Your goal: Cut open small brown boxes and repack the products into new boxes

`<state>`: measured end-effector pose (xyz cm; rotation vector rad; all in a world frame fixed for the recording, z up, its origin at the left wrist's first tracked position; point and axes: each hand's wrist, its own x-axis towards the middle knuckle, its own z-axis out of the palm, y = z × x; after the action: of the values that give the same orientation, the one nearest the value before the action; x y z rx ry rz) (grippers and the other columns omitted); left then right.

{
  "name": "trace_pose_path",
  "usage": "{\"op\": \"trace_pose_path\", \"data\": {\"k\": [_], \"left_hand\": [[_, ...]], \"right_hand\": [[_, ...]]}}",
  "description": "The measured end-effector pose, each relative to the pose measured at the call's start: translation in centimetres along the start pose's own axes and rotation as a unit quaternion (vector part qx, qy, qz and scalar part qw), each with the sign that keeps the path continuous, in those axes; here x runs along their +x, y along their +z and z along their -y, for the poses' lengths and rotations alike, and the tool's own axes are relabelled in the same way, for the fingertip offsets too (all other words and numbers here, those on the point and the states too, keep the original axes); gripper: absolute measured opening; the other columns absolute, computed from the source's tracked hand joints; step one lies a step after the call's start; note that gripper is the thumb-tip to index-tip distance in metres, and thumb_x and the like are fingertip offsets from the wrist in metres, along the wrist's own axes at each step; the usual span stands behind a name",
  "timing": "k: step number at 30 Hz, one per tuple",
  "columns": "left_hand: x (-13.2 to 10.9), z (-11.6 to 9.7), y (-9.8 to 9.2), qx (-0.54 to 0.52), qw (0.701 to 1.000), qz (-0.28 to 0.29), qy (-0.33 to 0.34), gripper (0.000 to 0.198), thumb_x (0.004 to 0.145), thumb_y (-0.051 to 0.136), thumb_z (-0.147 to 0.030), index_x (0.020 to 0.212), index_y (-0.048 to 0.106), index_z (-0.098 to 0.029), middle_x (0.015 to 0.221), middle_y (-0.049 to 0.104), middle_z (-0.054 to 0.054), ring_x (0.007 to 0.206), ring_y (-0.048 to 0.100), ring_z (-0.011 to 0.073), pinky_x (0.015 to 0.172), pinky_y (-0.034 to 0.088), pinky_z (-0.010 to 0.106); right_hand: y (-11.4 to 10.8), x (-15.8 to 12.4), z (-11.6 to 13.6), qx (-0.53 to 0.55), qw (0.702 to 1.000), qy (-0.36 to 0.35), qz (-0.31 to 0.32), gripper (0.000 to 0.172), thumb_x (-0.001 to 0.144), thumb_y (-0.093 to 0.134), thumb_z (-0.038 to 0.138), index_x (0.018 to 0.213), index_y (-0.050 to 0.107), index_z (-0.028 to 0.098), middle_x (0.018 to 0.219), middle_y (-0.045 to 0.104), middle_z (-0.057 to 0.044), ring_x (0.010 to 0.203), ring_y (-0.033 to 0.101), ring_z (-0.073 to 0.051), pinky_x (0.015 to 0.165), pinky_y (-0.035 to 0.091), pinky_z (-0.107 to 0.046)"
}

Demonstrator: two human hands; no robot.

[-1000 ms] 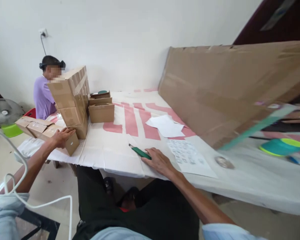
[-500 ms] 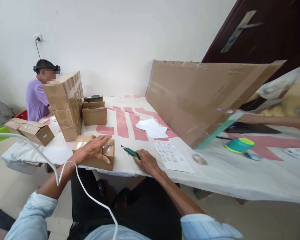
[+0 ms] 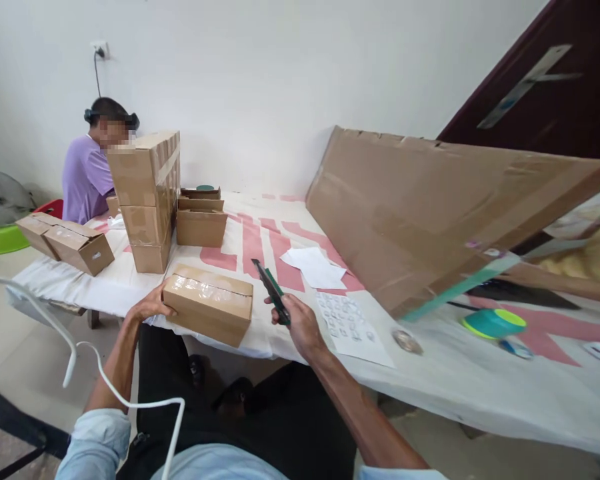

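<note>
A closed cardboard box [image 3: 207,303] with clear tape along its top lies at the table's front edge. Its left end is gripped by my left hand [image 3: 151,303], the thumb on the near side and the other fingers partly hidden behind it. To the right of the box, my right hand [image 3: 300,323] is closed around a green and black utility knife [image 3: 275,290], raised above the table with its tip pointing up and away. A printed sheet [image 3: 347,327] and some white papers [image 3: 314,268] lie just beyond that hand.
Stacked boxes [image 3: 145,200] and open boxes [image 3: 201,228] stand behind on the left, with two more boxes [image 3: 80,243] farther left. A large cardboard panel [image 3: 430,220] leans on the right near a tape roll [image 3: 407,341]. A co-worker in purple [image 3: 85,177] sits at far left.
My left hand has moved from the top of the box to its left end. My right hand has lifted the utility knife off the table and tilted it upward.
</note>
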<state>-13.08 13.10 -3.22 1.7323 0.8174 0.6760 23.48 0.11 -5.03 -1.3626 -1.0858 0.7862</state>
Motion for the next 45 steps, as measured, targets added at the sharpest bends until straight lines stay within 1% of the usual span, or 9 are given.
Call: {"op": "trace_pose_path", "data": {"k": [5,9,14,19,22,26,30,36,45], "left_hand": [[-1.4,-1.7,4.2,0.088,0.988,-0.101,0.079,0.122,0.055,0.097,-0.041,0.164,0.043,-0.025,0.161,0.05,0.016,0.147,0.05,0.0401,0.114,0.051,0.048],[-2.6,-3.9,6.9,0.155,0.962,-0.162,0.155,0.117,0.055,0.1,-0.039,0.159,0.048,-0.024,0.156,0.053,0.016,0.144,0.051,0.0405,0.119,0.046,0.053],[-3.3,-5.3,8.7,0.203,0.942,-0.208,0.171,0.107,0.055,0.101,-0.036,0.149,0.052,-0.023,0.151,0.057,0.018,0.142,0.053,0.0435,0.121,0.039,0.062],[-4.5,-5.2,8.4,0.219,0.939,-0.188,0.189,0.103,0.06,0.099,-0.033,0.15,0.049,-0.025,0.149,0.057,0.017,0.143,0.053,0.0425,0.12,0.04,0.061],[-5.4,-4.9,7.8,0.216,0.941,-0.171,0.195,0.102,0.063,0.097,-0.03,0.152,0.046,-0.027,0.154,0.052,0.018,0.148,0.049,0.0425,0.122,0.039,0.061],[-6.2,-4.2,7.0,0.202,0.948,-0.155,0.19,0.103,0.066,0.093,-0.024,0.155,0.041,-0.027,0.162,0.042,0.018,0.155,0.041,0.0418,0.126,0.036,0.061],[-6.7,-4.1,6.3,0.2,0.95,-0.15,0.187,0.1,0.067,0.091,-0.023,0.153,0.041,-0.027,0.158,0.044,0.016,0.153,0.042,0.0402,0.127,0.037,0.059],[-7.0,-4.1,5.7,0.193,0.954,-0.148,0.178,0.091,0.066,0.092,-0.025,0.143,0.044,-0.027,0.148,0.047,0.013,0.143,0.049,0.0376,0.12,0.046,0.057],[-7.3,-3.4,5.5,0.187,0.959,-0.119,0.178,0.091,0.065,0.093,-0.024,0.142,0.045,-0.026,0.151,0.041,0.014,0.15,0.042,0.0375,0.126,0.039,0.056]], "right_hand": [[0.5,0.1,0.9,-0.05,0.996,-0.004,-0.068,0.051,0.083,0.061,0.073,0.082,0.066,0.022,0.075,0.068,-0.004,0.074,0.059,-0.022,0.069,0.049,-0.034],[-1.1,0.9,0.4,-0.091,0.992,0.003,-0.082,0.053,0.08,0.063,0.072,0.085,0.072,0.02,0.087,0.074,-0.007,0.086,0.062,-0.024,0.076,0.051,-0.035],[-2.2,1.0,0.5,-0.106,0.991,0.011,-0.077,0.062,0.079,0.059,0.08,0.079,0.07,0.02,0.06,0.059,-0.001,0.062,0.054,-0.02,0.062,0.044,-0.033],[-2.6,0.5,3.0,-0.116,0.99,-0.052,-0.062,0.061,0.084,0.061,0.079,0.078,0.071,0.019,0.053,0.05,0.002,0.055,0.047,-0.016,0.058,0.041,-0.031],[-2.5,0.1,5.7,-0.124,0.987,-0.102,-0.001,0.056,0.087,0.063,0.075,0.074,0.07,0.021,0.051,0.046,0.004,0.052,0.043,-0.015,0.053,0.038,-0.03],[-1.7,-0.5,9.5,-0.173,0.967,-0.157,0.1,0.043,0.09,0.068,0.062,0.081,0.076,0.021,0.064,0.065,-0.001,0.06,0.056,-0.018,0.06,0.047,-0.031],[-0.2,-0.7,12.4,-0.214,0.938,-0.2,0.186,0.033,0.094,0.066,0.051,0.09,0.081,0.022,0.08,0.077,-0.004,0.074,0.068,-0.022,0.068,0.054,-0.031],[1.7,0.2,14.9,-0.265,0.896,-0.253,0.253,0.03,0.099,0.061,0.044,0.092,0.081,0.022,0.087,0.079,-0.004,0.077,0.069,-0.02,0.072,0.055,-0.03],[3.1,1.1,17.4,-0.306,0.856,-0.275,0.313,0.032,0.101,0.06,0.043,0.091,0.08,0.02,0.079,0.075,-0.004,0.07,0.064,-0.017,0.069,0.048,-0.03]]}}
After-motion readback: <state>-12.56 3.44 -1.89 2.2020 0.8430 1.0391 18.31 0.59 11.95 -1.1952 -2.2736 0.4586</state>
